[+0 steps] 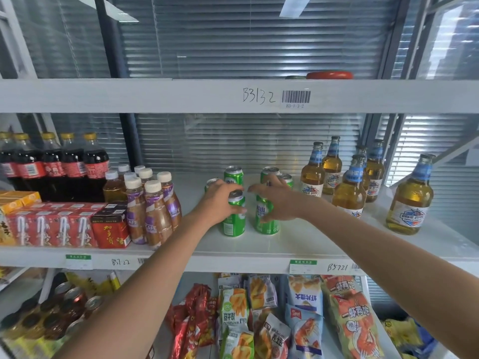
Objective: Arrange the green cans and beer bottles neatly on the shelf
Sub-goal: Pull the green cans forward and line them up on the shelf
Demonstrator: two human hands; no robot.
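Several green cans stand in the middle of the white shelf (298, 237). My left hand (220, 200) is wrapped around the front left green can (234, 221). My right hand (277, 200) grips the front right green can (267, 224). Behind them stand another green can (233, 174), one partly hidden by my left hand (211, 182), and two more at the back right (286, 178). Several amber beer bottles with blue labels stand upright to the right, the nearest one (410, 198) apart from the cluster (350, 182).
Left on the same shelf are purple coffee bottles (153, 208), tea bottles, cola bottles (72, 167) and red drink cartons (111, 228). The shelf below holds snack bags (305, 317) and brown cans (64, 312). A shelf beam (181, 95) runs overhead.
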